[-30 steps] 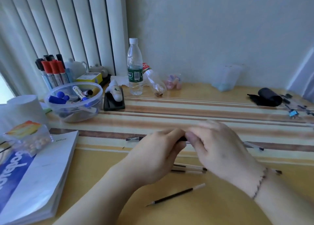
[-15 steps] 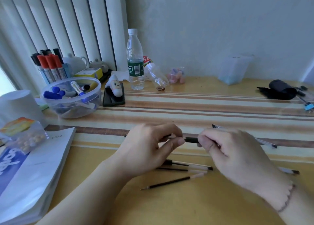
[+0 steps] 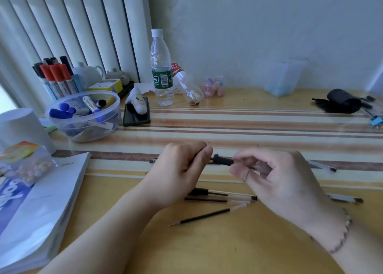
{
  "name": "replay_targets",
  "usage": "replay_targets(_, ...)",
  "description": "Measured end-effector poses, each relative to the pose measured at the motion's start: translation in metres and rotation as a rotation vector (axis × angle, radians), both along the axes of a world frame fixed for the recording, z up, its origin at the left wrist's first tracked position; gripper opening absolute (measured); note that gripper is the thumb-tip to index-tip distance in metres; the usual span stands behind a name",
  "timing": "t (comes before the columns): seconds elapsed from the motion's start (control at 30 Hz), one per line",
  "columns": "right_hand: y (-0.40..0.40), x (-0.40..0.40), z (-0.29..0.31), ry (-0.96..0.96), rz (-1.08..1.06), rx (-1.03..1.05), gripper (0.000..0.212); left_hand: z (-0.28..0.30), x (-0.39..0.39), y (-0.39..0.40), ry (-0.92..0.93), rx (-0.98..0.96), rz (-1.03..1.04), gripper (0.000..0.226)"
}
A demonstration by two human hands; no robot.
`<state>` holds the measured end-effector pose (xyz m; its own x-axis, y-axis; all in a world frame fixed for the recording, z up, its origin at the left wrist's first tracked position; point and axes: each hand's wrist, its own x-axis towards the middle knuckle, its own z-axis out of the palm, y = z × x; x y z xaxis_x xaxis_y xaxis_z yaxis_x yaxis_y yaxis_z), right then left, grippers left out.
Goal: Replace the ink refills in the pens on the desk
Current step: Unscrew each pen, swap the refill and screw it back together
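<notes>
Between our two hands, just above the striped mat (image 3: 269, 128), we hold the pen (image 3: 222, 161) level. Our left hand (image 3: 178, 170) is clenched around one end; our right hand (image 3: 275, 178) pinches the black grip section with thumb and forefinger. We judge the step as separating or rejoining the barrel. Keep both halves coaxial and twist gently, without bending. Nearer to us than the pen, loose refills (image 3: 207, 216) lie on the desk (image 3: 207, 253), within reach.

Left hand (image 3: 182, 170) fisted, right hand (image 3: 277, 182) pinching, both hands close together
</notes>
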<state>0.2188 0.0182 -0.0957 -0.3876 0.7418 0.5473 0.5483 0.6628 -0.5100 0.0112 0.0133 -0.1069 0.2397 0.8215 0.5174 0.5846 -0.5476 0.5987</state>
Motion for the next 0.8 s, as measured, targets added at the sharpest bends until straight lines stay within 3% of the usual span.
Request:
replay_targets(0.07,0.003,0.003,0.0,-0.05,0.01,-0.033,0.043,0.0,-0.002,0.001,-0.023,-0.002,0.007,0.048)
replay_targets(0.2,0.006,0.005,-0.002,-0.079,-0.086,-0.005,0.013,0.0,-0.004,0.001,-0.04,-0.057,0.008,0.044)
replay_targets(0.4,0.006,0.005,-0.003,-0.172,-0.042,-0.077,0.024,0.002,-0.007,0.002,-0.058,-0.191,0.001,0.021)
replay_targets(0.63,0.026,0.033,0.013,-0.29,-0.295,-0.125,0.009,0.01,-0.024,0.005,-0.194,-0.163,0.149,0.021)
replay_targets(0.73,0.034,0.049,0.018,-0.174,-0.544,-0.102,0.011,0.013,-0.027,0.007,-0.268,-0.11,0.205,0.023)
replay_targets(0.8,0.03,0.045,0.02,0.075,-0.391,-0.069,0.016,0.013,-0.022,0.005,-0.268,-0.114,0.171,0.023)
